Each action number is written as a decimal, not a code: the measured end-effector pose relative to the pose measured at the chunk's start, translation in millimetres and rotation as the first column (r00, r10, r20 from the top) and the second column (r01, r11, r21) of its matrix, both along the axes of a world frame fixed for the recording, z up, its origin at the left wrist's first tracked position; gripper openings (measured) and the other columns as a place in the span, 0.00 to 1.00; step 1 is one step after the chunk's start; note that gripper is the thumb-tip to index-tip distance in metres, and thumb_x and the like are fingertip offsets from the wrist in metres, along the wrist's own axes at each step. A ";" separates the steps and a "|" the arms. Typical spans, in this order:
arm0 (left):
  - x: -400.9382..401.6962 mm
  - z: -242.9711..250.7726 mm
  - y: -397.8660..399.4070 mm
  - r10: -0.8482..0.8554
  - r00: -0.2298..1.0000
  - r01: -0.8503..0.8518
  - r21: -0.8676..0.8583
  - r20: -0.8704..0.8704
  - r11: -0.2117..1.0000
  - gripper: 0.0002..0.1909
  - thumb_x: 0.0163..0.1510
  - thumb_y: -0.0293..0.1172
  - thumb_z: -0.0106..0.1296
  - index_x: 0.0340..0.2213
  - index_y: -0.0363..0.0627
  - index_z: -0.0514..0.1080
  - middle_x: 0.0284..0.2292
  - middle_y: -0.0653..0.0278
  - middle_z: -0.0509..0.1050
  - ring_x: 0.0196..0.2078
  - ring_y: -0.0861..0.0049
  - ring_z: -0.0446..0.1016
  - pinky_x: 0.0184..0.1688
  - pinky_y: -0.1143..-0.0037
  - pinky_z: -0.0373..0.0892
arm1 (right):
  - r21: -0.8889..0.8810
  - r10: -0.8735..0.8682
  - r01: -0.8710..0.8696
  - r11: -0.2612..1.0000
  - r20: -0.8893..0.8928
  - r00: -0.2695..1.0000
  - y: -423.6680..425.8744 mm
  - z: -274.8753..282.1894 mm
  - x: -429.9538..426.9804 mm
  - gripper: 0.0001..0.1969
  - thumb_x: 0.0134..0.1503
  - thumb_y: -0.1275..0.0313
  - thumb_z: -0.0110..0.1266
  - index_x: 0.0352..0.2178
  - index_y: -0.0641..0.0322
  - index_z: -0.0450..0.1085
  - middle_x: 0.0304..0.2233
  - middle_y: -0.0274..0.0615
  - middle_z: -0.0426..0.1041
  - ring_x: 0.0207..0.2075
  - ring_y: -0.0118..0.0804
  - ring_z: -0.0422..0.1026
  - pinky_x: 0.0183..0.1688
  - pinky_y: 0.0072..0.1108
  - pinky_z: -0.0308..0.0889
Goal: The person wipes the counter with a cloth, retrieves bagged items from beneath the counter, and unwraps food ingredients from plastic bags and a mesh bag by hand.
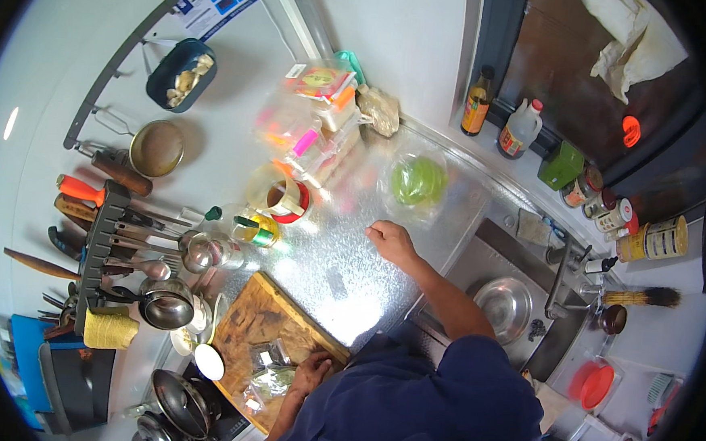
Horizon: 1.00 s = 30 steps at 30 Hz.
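My right hand (391,241) is held over the metal worktop (350,269), fingers curled together, with nothing visible in it. Beyond it lies a clear plastic bag around something round and green (419,181). My left hand (312,372) rests at the near right part of a worn wooden cutting board (243,329), fingers bent; whether it grips anything is hidden. Close beside it on the board are small clear plastic packets, one with greenish contents (273,380) and one dark (269,353).
To the right is a sink with a metal bowl (502,310) and faucet (558,281). Utensils hang from a rack (93,253) at left, above pans (181,401). Stacked plastic containers (328,128), an oil bottle (258,230) and a measuring jug (273,191) stand behind.
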<state>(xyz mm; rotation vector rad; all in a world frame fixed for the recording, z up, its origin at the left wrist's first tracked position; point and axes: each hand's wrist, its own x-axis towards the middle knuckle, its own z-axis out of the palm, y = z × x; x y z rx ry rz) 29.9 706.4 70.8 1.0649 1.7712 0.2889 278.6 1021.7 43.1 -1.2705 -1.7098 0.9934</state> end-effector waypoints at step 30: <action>19.6 -9.8 -34.3 -0.485 0.833 0.552 0.350 -0.266 0.757 0.20 0.49 0.34 0.55 0.42 0.36 0.69 0.45 0.50 0.66 0.45 0.56 0.69 0.47 0.67 0.66 | -0.178 -0.285 0.349 0.920 0.305 0.909 -390.7 0.5 101.2 0.09 0.47 0.64 0.56 0.26 0.58 0.71 0.26 0.44 0.73 0.31 0.47 0.72 0.35 0.34 0.66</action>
